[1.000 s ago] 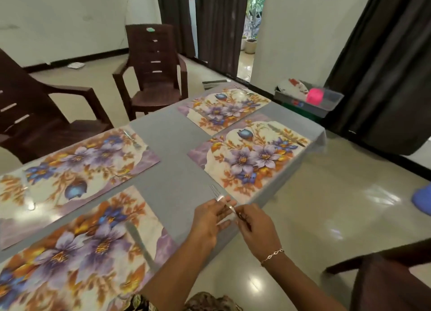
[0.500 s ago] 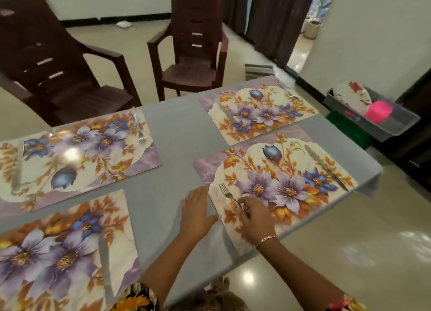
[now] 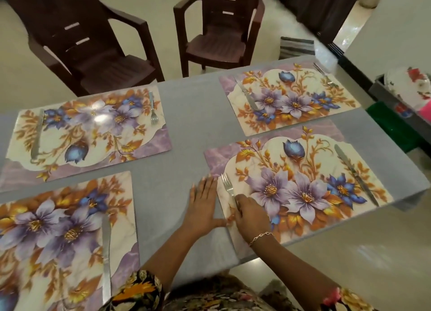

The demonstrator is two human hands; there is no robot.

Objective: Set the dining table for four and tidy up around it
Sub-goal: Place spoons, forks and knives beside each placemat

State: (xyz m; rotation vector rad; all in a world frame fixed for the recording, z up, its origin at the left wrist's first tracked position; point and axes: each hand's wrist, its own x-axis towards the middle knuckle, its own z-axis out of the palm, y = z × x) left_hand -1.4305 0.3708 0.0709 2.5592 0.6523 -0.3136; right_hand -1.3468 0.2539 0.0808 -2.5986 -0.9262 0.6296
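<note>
One fork [image 3: 227, 189], seemingly under right grip [image 3: 251, 214]

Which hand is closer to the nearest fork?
Right. The right hand holds the fork by its handle; the left hand lies flat on the tablecloth just left of it.

Nothing legible anywhere, no word, label, brand or number. Only printed flowers and leaves on the four placemats [image 3: 303, 147]. At the right edge of the frame, red and blue marks on things in the bin [image 3: 382, 94], too blurred to read.
</note>
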